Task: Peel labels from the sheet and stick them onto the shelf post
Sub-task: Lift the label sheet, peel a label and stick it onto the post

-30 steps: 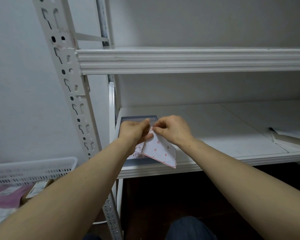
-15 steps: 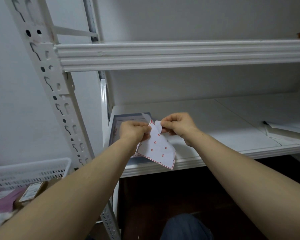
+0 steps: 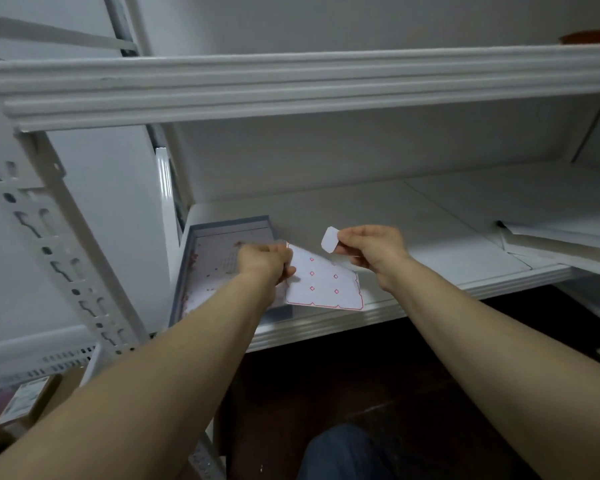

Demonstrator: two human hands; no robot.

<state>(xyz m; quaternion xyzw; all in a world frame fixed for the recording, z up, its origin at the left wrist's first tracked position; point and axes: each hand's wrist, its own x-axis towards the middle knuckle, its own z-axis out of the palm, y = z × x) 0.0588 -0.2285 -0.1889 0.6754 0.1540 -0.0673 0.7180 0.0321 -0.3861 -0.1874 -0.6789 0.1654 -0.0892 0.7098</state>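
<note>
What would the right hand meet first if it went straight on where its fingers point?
The right hand, pinching a label, would probably meet the label sheet in the left hand; depth is unclear.

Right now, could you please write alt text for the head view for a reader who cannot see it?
The right hand pinches a peeled white label, clear of the sheet gripped by the left hand, before a white shelf.

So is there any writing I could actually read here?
Nothing here is readable.
The label sheet: only red diamond marks, no words.
The peeled label in the right hand: blank.
The paper in the grey tray: print too blurred.
The box in the white basket: label too blurred.
</note>
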